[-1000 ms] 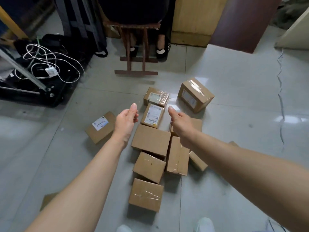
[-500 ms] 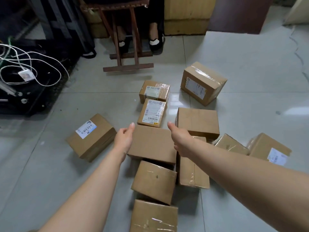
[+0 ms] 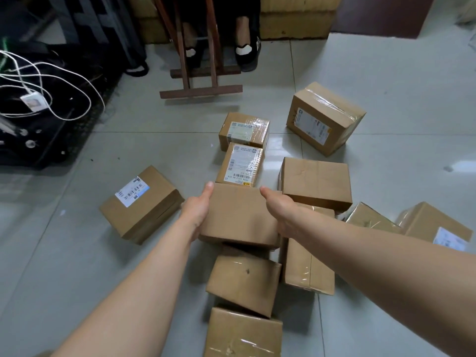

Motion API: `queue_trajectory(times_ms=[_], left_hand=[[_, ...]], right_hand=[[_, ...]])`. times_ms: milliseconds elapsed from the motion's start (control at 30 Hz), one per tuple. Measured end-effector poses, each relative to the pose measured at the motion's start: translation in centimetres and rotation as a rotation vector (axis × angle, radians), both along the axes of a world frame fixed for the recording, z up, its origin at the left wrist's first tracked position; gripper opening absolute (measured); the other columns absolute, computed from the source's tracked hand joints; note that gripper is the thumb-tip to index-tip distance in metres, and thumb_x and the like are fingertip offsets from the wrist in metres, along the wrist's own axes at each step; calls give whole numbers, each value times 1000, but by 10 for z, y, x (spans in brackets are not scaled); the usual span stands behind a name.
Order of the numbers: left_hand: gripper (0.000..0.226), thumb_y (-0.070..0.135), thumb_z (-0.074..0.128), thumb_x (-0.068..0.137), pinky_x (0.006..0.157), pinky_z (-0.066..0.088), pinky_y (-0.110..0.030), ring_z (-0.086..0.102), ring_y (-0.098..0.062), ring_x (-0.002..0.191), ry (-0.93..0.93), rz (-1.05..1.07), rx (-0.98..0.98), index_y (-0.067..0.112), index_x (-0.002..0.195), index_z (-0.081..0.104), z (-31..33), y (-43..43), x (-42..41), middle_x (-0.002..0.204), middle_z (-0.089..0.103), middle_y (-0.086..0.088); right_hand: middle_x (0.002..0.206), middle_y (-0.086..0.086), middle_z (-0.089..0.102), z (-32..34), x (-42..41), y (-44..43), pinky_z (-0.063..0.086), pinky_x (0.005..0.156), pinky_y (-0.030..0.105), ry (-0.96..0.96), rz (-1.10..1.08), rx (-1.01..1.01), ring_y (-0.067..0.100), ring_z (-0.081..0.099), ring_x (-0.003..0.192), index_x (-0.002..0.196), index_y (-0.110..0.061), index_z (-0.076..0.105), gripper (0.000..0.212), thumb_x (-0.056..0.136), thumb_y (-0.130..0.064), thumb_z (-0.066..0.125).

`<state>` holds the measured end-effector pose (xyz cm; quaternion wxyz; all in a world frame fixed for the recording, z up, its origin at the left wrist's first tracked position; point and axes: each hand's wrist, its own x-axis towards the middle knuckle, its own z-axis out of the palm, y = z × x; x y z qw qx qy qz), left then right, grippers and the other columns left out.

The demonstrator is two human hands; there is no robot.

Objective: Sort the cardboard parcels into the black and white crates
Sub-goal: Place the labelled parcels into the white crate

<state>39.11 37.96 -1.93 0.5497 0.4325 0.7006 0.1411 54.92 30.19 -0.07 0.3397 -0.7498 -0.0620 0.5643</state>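
fingers of left hand [image 3: 197,212] and right hand [image 3: 281,213] tight around plain centre parcel [image 3: 239,215]

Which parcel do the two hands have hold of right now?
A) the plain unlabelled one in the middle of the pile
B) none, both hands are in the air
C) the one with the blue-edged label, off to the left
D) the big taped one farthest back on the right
A: the left hand and the right hand clasp opposite sides of the plain parcel, with a thumb on its top at each side.
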Motion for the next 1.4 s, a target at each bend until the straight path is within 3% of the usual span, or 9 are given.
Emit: queue_trajectory(times_ms=[167, 367, 500, 600, 733, 800, 933, 1133, 1400], left_hand=[[81, 69, 47, 83, 92, 49, -41, 56, -31, 110, 29, 78, 19, 3, 130, 50, 65, 9, -8, 132, 49, -11], [50, 59, 48, 89, 58, 44, -25, 56, -14, 73, -30, 174, 77, 10, 101, 50, 203, 5, -8, 85, 55, 2], [54, 56, 49, 89, 83, 55, -45, 64, -31, 97, -140, 265, 33, 6, 107, 51, 317, 4, -12, 109, 62, -13], [53, 53, 49, 91, 84, 54, -48, 65, -34, 97, -166, 313, 86, 3, 106, 55, 409, 7, -21, 109, 64, -16], [59, 54, 48, 91, 86, 54, -47, 64, -33, 99, -224, 363, 152, 1, 115, 56, 536, 13, -44, 113, 64, -15], [54, 54, 48, 91, 77, 56, -40, 64, -29, 93, -240, 379, 216, 4, 107, 58, 596, 16, -61, 108, 65, -12], [44, 59, 45, 91, 55, 41, -26, 57, -14, 76, -268, 402, 347, 17, 87, 54, 708, 12, -99, 88, 59, 4], [49, 63, 43, 90, 67, 44, -32, 54, -13, 80, -248, 467, 553, 17, 106, 51, 839, -9, -166, 91, 55, 7], [66, 66, 45, 87, 96, 46, -46, 57, -28, 108, -157, 695, 793, 10, 120, 56, 939, -93, -238, 118, 61, -7]], right_hand=[[131, 8, 51, 67, 4, 14, 31, 92, 32, -39, 30, 50, 24, 48, 109, 131, -13, 48, 55, 93, -53, 44], [138, 10, 44, 214, 13, 36, 33, 91, 35, -182, 7, 54, 29, 43, 118, 140, -9, 40, 77, 84, -62, 48], [129, 6, 48, 332, 10, 51, 38, 95, 38, -204, 13, 98, 28, 47, 112, 139, -11, 38, 81, 80, -66, 49], [128, 9, 51, 425, 0, 59, 43, 95, 41, -235, 50, 140, 30, 51, 111, 138, -11, 37, 84, 79, -69, 48], [114, 7, 48, 550, -23, 65, 45, 72, 33, -265, 93, 233, 26, 51, 93, 141, -7, 27, 84, 84, -65, 47], [120, 8, 50, 609, -38, 68, 48, 77, 35, -281, 117, 292, 26, 54, 99, 141, -6, 28, 81, 86, -63, 47], [99, 3, 53, 717, -73, 68, 41, 58, 30, -301, 168, 414, 19, 53, 83, 128, -12, 40, 66, 85, -62, 45], [93, 1, 55, 845, -132, 61, 35, 54, 27, -324, 250, 604, 18, 52, 77, 124, -14, 50, 70, 81, -69, 41], [107, 2, 63, 937, -205, 22, 54, 73, 36, -111, 473, 793, 23, 63, 89, 120, -18, 54, 65, 81, -68, 44]])
